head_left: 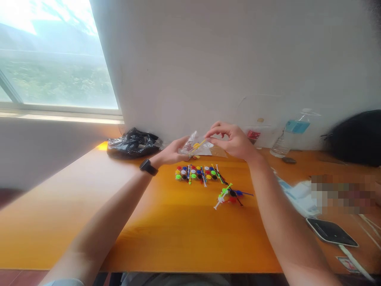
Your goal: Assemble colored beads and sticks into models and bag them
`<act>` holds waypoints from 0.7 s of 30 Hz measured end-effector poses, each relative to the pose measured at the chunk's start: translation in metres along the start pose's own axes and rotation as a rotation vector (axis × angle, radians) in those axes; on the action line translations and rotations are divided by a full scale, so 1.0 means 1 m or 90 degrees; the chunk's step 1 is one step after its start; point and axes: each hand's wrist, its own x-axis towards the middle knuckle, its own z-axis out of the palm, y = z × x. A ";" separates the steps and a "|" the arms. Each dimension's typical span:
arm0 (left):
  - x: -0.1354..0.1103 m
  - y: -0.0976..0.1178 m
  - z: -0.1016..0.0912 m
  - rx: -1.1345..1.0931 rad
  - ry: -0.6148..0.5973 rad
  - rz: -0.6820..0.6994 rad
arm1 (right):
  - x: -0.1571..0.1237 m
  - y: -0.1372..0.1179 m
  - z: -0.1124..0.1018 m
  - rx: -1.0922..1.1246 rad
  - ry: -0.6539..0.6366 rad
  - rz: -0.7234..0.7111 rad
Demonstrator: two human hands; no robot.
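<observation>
My left hand (172, 153), with a black watch on its wrist, grips a crinkled clear plastic bag (190, 140). Something round and yellow shows at the bag. My right hand (231, 140) pinches one end of a thin yellow stick (200, 144), which slants down to the bag; whether its lower end is inside I cannot tell. Below the hands, rows of small round pots (194, 176) with coloured lids stand on the table, with thin coloured sticks (203, 176) lying across them. Nearer me lies a loose pile of coloured sticks and round pieces (229, 194).
A black plastic bag (132, 143) lies against the wall at back left. To the right stand a clear water bottle (282, 139) and a dark round object (357, 137). A black-and-white device (331, 231) with a cable rests at the right of the wooden table (166, 230).
</observation>
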 end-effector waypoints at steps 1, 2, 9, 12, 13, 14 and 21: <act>0.000 0.001 0.000 0.007 -0.003 0.000 | 0.000 -0.001 0.001 0.006 -0.017 -0.002; 0.000 0.002 0.000 0.011 -0.007 0.001 | 0.000 -0.002 0.001 0.012 -0.031 0.000; 0.000 -0.006 -0.004 0.021 0.009 0.008 | -0.003 0.001 -0.009 0.066 0.003 0.074; -0.001 -0.014 -0.005 -0.001 0.016 -0.015 | -0.006 0.007 -0.017 0.076 -0.048 0.118; -0.001 -0.017 -0.005 -0.022 0.016 -0.032 | -0.007 0.010 -0.020 0.070 -0.089 0.133; -0.001 -0.020 -0.005 -0.049 0.016 -0.052 | -0.008 0.013 -0.021 0.059 -0.142 0.147; -0.002 -0.047 -0.011 -0.269 0.102 -0.163 | -0.009 0.042 0.008 -0.017 -0.669 0.192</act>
